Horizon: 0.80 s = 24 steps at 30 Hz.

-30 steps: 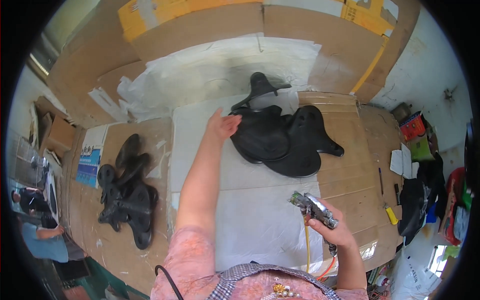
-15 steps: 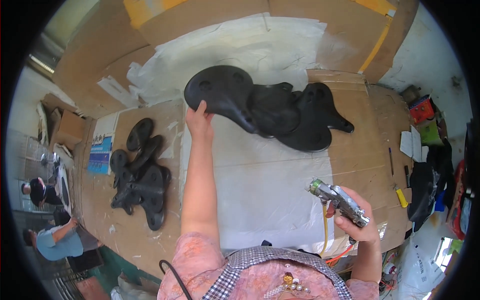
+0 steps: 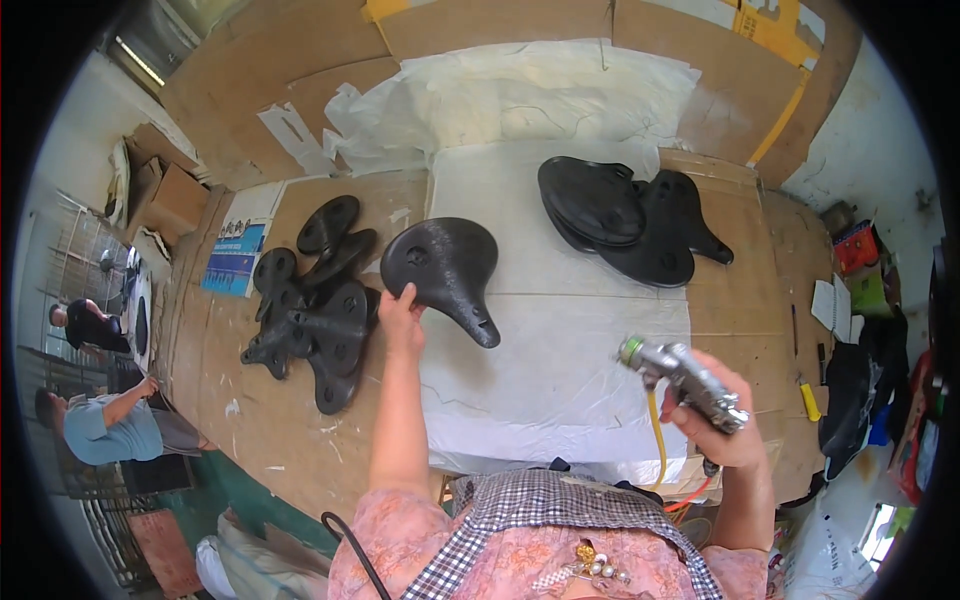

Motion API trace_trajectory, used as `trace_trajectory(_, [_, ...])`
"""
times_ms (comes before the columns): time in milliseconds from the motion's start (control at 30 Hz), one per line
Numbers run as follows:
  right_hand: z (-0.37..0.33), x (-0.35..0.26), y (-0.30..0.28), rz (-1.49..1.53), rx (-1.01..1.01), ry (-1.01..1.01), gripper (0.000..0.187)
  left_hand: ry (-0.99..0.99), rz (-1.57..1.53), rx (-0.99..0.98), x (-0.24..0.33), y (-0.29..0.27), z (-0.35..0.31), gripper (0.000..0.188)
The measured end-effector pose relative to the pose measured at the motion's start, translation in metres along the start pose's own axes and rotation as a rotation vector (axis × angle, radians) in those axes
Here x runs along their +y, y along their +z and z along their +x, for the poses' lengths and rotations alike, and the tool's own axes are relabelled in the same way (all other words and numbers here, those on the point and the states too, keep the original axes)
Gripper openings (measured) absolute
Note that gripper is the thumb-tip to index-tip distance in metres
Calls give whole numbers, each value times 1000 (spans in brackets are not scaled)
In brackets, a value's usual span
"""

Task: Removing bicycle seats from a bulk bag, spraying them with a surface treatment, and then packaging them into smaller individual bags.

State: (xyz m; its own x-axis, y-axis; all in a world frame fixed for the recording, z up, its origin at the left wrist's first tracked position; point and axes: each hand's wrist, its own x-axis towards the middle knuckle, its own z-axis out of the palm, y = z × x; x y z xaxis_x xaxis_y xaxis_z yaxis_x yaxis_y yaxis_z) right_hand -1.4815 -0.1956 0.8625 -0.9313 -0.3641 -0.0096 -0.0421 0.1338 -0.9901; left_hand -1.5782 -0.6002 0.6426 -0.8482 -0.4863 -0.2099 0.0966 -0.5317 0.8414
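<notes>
My left hand (image 3: pixel 402 318) is closed on the left edge of a black bicycle saddle (image 3: pixel 443 262), whose narrow nose points toward the lower right. My right hand (image 3: pixel 728 420) grips a silver spray gun (image 3: pixel 685 378) with a green ring near its nozzle. The nozzle points left, toward the white sheet, apart from the saddle. A yellow hose (image 3: pixel 657 435) hangs from the gun. Farther back, several black saddles (image 3: pixel 665 225) lie overlapped on the right side of the sheet. Another heap of black saddles (image 3: pixel 335 320) rests on cardboard left of my left hand.
White sheeting (image 3: pixel 560 350) covers the middle of the cardboard-topped table (image 3: pixel 740 330). Taped cardboard panels (image 3: pixel 490 25) stand behind it. Along the right edge lie a notebook (image 3: pixel 832 305), a yellow-handled tool (image 3: pixel 809 400) and dark cloth (image 3: pixel 848 390). Two people (image 3: pixel 95 430) are at the far left.
My left hand has drawn one saddle away from the right-hand pile, leftward and nearer to me. The spray gun stays in my right hand, almost in the same place. The view has shifted.
</notes>
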Motion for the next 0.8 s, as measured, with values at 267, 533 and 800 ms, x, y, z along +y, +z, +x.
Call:
trace_trajectory(267, [-15, 40, -34, 123, 7, 117, 50, -91, -635, 677, -17, -41, 57, 42])
trace_trajectory(533, [-2, 69, -72, 58, 184, 219, 52, 406, 959, -586, -116, 254, 78, 52])
trace_trajectory(800, [12, 70, -65, 53, 180, 182, 53, 854, 1642, -729, -158, 310, 10, 39])
